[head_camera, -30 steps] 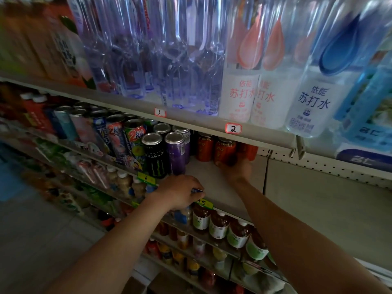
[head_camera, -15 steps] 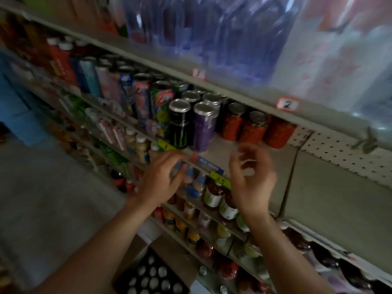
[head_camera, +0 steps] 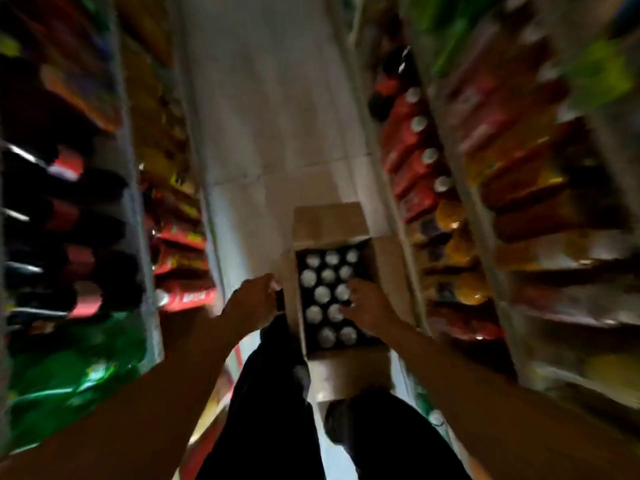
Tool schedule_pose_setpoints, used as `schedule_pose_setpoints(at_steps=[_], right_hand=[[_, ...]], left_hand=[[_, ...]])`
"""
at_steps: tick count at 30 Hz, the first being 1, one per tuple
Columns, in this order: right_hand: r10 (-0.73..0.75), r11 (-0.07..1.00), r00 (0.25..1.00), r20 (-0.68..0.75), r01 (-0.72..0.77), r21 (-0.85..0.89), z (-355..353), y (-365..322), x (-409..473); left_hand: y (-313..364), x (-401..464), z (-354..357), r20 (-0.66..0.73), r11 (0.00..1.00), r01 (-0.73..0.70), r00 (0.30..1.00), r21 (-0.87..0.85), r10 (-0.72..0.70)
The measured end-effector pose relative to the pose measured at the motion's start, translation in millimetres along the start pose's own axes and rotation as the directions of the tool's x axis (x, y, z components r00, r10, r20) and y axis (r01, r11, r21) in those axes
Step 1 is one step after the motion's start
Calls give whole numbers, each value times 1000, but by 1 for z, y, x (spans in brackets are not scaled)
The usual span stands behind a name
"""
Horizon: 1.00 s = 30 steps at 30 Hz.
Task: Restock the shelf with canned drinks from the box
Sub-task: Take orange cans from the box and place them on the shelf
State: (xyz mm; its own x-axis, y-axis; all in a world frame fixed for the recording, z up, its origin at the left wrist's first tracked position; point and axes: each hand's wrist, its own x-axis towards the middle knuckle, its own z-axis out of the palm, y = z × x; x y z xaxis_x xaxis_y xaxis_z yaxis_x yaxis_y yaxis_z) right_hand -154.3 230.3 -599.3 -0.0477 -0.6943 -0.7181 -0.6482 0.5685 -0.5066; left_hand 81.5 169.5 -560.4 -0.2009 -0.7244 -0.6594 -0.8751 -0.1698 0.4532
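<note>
Both hands (head_camera: 367, 303) over boxed cans (head_camera: 327, 296)

The box (head_camera: 346, 367) sits on the floor (head_camera: 270, 98) at the centre of the aisle, its flaps folded outward toward 12, 3 and 6 o'clock. The cans (head_camera: 327, 294) stand upright inside it in rows. The left hand (head_camera: 254, 301) is at the box's 9 o'clock edge; the right hand (head_camera: 367, 304) hangs over the cans on the 3 o'clock side. The person's legs (head_camera: 273, 393) stand at 6 o'clock of the box. Shelves (head_camera: 138, 188) run along the aisle at 9 o'clock, and the facing shelf unit (head_camera: 422, 188) at 3 o'clock, both loaded with blurred goods.
</note>
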Motion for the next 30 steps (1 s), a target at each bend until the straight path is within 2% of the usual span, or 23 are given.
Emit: schedule_pose_setpoints(at_steps=[4, 6, 10, 12, 17, 21, 24, 27, 30], right_hand=[[-1, 997, 999, 35, 4, -82, 84, 13, 114], [-51, 984, 999, 18, 54, -173, 110, 16, 157], [-61, 914, 995, 75, 85, -397, 166, 43, 229], [-75, 894, 996, 43, 87, -439, 185, 57, 249], [-143, 950, 988, -54, 122, -288, 183, 61, 250], [-100, 994, 974, -204, 89, -65, 129, 41, 205], [-77, 993, 968, -240, 96, 69, 70, 19, 152], [-81, 955, 963, -258, 149, 257, -5, -11, 80], [-38, 889, 967, -254, 148, 432, -84, -53, -4]], left_hand=[[-71, 52, 59, -57, 995, 32, 998, -93, -38], [-79, 74, 77, -46, 992, 46, 998, -121, -52], [-106, 123, 117, -26, 982, 33, 999, -186, -39], [-114, 139, 129, -48, 977, 35, 998, -212, -46], [-122, 144, 140, -19, 970, 26, 999, -243, -31], [-107, 134, 120, 31, 974, -2, 999, -225, 9], [-76, 123, 91, 47, 961, -142, 986, -238, 158], [-18, 94, 48, 69, 894, -360, 918, -266, 390], [54, 49, 0, 46, 824, -455, 866, -338, 498]])
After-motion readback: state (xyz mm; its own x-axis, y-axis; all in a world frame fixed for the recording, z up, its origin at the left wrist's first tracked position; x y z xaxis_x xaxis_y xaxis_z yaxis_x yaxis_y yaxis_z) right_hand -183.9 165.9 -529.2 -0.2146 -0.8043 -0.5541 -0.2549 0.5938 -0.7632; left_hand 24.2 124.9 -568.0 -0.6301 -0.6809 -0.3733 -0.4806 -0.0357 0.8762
